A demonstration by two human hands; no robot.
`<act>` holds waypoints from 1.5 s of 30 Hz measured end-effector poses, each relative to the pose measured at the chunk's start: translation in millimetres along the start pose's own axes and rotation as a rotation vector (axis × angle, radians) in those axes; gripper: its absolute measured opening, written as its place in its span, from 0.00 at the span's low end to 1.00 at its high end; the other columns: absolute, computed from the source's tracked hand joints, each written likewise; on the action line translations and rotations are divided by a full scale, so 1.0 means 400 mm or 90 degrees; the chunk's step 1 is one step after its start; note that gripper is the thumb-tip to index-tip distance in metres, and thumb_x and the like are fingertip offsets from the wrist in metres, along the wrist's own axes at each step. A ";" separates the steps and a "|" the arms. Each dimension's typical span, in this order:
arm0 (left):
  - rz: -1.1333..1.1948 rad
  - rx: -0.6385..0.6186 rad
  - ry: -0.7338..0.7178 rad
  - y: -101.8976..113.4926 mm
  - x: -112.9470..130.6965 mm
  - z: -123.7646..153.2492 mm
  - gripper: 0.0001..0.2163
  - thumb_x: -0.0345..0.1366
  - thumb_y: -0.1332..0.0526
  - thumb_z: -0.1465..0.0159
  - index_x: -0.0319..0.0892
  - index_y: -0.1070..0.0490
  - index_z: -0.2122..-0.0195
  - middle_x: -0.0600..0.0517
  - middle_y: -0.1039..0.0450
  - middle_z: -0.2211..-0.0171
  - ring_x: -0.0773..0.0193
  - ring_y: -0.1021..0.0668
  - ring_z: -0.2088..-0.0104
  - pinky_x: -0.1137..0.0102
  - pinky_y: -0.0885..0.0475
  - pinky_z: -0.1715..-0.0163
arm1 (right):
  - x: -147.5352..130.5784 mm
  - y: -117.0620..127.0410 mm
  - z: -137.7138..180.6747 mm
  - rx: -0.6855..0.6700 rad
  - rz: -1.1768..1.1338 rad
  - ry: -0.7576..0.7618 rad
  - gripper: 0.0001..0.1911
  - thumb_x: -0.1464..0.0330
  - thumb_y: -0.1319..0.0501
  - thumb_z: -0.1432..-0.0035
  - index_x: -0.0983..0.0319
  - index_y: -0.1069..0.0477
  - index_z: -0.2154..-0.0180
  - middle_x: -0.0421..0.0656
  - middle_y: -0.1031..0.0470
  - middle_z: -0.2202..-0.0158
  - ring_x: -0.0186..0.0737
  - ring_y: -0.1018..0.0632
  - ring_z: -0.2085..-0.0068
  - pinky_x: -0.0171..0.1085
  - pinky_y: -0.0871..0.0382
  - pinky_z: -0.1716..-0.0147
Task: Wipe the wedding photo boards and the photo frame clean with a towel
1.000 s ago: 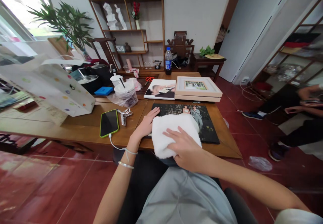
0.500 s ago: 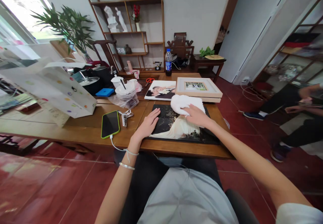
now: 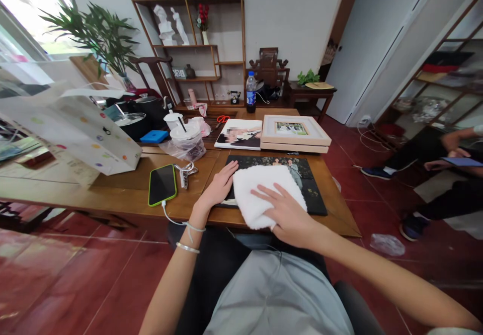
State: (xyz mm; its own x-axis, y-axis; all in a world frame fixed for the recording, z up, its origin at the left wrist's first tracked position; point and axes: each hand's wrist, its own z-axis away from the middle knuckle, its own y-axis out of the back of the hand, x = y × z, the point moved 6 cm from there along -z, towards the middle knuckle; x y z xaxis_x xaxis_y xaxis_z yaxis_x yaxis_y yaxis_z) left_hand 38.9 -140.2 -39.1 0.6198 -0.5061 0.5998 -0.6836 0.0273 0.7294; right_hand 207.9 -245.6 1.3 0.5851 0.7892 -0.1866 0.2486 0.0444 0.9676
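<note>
A dark photo print (image 3: 313,194) of a couple lies flat on the wooden table (image 3: 124,179) in front of me. My left hand (image 3: 219,186) rests flat on its left edge, fingers stretched out. My right hand (image 3: 287,214) presses flat, fingers spread, on a white towel (image 3: 256,189) that covers the near part of the print.
Behind the print lie a second photo (image 3: 239,134) and a stack of pale frames (image 3: 294,133). A green-cased phone (image 3: 162,184) on a cable, a metal clip (image 3: 184,171), a lidded cup in a bag (image 3: 186,139) and a dotted paper bag (image 3: 71,129) stand to the left. Another person (image 3: 445,159) sits at right.
My right hand has drawn the towel back from the far edge of the print to its near edge. My left hand has stayed on the print's left edge.
</note>
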 end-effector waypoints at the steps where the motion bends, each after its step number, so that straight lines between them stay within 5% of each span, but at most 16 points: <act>1: 0.008 -0.001 -0.002 0.001 0.000 0.001 0.20 0.37 0.54 0.35 0.43 0.41 0.42 0.47 0.46 0.38 0.59 0.44 0.38 0.55 0.49 0.40 | -0.015 -0.003 0.006 -0.005 -0.005 0.013 0.20 0.77 0.45 0.59 0.61 0.26 0.62 0.46 0.48 0.38 0.46 0.52 0.37 0.53 0.65 0.40; 6: 0.013 -0.013 -0.003 -0.001 -0.003 0.002 0.20 0.37 0.54 0.35 0.43 0.42 0.42 0.48 0.48 0.38 0.59 0.45 0.37 0.55 0.50 0.40 | 0.013 0.004 0.007 -0.015 -0.052 0.031 0.21 0.77 0.46 0.57 0.62 0.27 0.60 0.45 0.47 0.38 0.42 0.50 0.37 0.48 0.63 0.39; 16: -0.009 -0.002 0.003 -0.007 -0.016 -0.002 0.20 0.39 0.55 0.34 0.43 0.42 0.42 0.49 0.47 0.38 0.61 0.45 0.38 0.57 0.50 0.40 | 0.293 0.042 -0.052 0.004 -0.027 -0.141 0.19 0.68 0.49 0.44 0.63 0.31 0.51 0.47 0.40 0.41 0.49 0.46 0.38 0.52 0.55 0.41; 21: -0.005 0.002 -0.001 -0.007 -0.020 -0.003 0.20 0.39 0.55 0.34 0.44 0.42 0.42 0.49 0.47 0.38 0.61 0.45 0.38 0.57 0.50 0.39 | 0.374 0.048 -0.028 0.033 0.026 -0.231 0.20 0.65 0.51 0.42 0.61 0.33 0.50 0.45 0.38 0.42 0.50 0.44 0.39 0.52 0.52 0.42; 26: -0.010 0.003 -0.001 -0.008 -0.019 -0.002 0.19 0.38 0.55 0.34 0.44 0.42 0.42 0.49 0.47 0.38 0.61 0.44 0.38 0.56 0.49 0.40 | 0.323 0.045 -0.003 0.034 0.075 -0.200 0.19 0.71 0.48 0.48 0.64 0.29 0.55 0.51 0.42 0.41 0.46 0.46 0.38 0.52 0.56 0.41; 33: -0.014 0.009 0.000 -0.008 -0.014 0.001 0.20 0.39 0.55 0.34 0.44 0.42 0.42 0.48 0.46 0.38 0.60 0.44 0.38 0.55 0.49 0.40 | 0.083 0.045 0.086 -0.011 -0.005 -0.049 0.22 0.79 0.49 0.61 0.62 0.27 0.63 0.42 0.49 0.37 0.42 0.52 0.36 0.50 0.63 0.39; 37: -0.009 0.004 -0.001 -0.007 -0.012 0.001 0.20 0.39 0.55 0.34 0.44 0.42 0.42 0.48 0.46 0.38 0.60 0.44 0.38 0.55 0.49 0.40 | 0.002 0.051 0.131 -0.068 -0.050 -0.039 0.30 0.81 0.49 0.64 0.61 0.29 0.56 0.40 0.50 0.37 0.41 0.53 0.36 0.49 0.64 0.39; 41: -0.013 0.002 -0.001 -0.008 -0.016 0.001 0.20 0.39 0.55 0.34 0.44 0.41 0.42 0.48 0.47 0.38 0.60 0.45 0.38 0.55 0.49 0.40 | 0.032 0.063 0.131 -0.094 -0.069 -0.055 0.26 0.80 0.49 0.61 0.60 0.28 0.58 0.39 0.50 0.37 0.41 0.51 0.37 0.47 0.60 0.39; 45: -0.017 0.002 -0.007 -0.008 -0.017 -0.001 0.20 0.39 0.55 0.34 0.44 0.42 0.42 0.48 0.47 0.38 0.60 0.45 0.38 0.55 0.49 0.40 | 0.164 0.065 0.092 -0.061 -0.053 -0.121 0.19 0.76 0.48 0.54 0.62 0.27 0.59 0.45 0.47 0.38 0.46 0.48 0.38 0.49 0.53 0.41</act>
State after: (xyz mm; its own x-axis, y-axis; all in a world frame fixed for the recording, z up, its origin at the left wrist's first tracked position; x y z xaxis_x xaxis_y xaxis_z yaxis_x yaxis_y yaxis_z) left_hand 37.0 -136.6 -45.6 0.6340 -0.5159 0.5761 -0.6677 0.0107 0.7444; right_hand 281.1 -215.3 7.8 0.7025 0.6518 -0.2859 0.2326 0.1694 0.9577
